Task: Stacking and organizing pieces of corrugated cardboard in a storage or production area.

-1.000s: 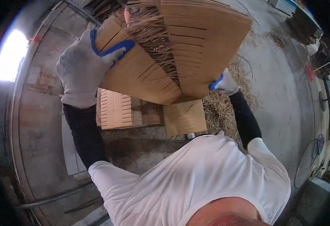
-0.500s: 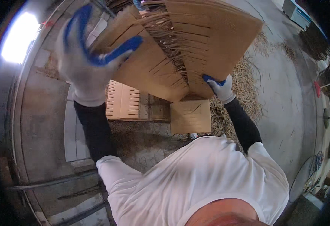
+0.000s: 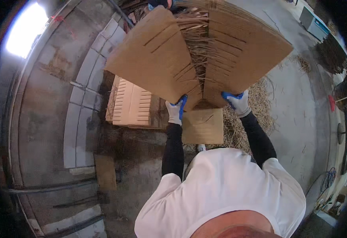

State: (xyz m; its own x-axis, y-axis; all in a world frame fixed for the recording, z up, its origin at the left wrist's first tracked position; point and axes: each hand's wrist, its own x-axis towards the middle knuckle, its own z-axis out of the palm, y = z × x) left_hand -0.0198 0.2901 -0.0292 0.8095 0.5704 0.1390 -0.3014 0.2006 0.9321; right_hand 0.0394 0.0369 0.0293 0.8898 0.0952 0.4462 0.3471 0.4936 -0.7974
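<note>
Two wide brown cardboard panels, a left one (image 3: 149, 65) and a right one (image 3: 248, 51), both slotted, stand spread in a V in front of me. Between them lies a mass of thin brown strips (image 3: 197, 39). My left hand (image 3: 176, 110), in a white glove with blue fingers, grips the near lower edge of the left panel. My right hand (image 3: 238, 103), gloved the same way, is closed on the near lower edge of the right panel. Each hand's far fingers are hidden behind the cardboard. Below and between the hands hangs a smaller cardboard piece (image 3: 203, 129).
A stack of slotted cardboard sheets (image 3: 130, 104) sits at left. Loose strips (image 3: 256, 115) pile on the floor at right. Part of another person (image 3: 160, 4) shows at the far edge. White panels (image 3: 77, 131) and a flat cardboard piece (image 3: 105, 172) lie further left.
My left hand was raised at the upper left with fingers spread; it has come down and right to grip the left panel's near edge. My right hand stays on the right panel.
</note>
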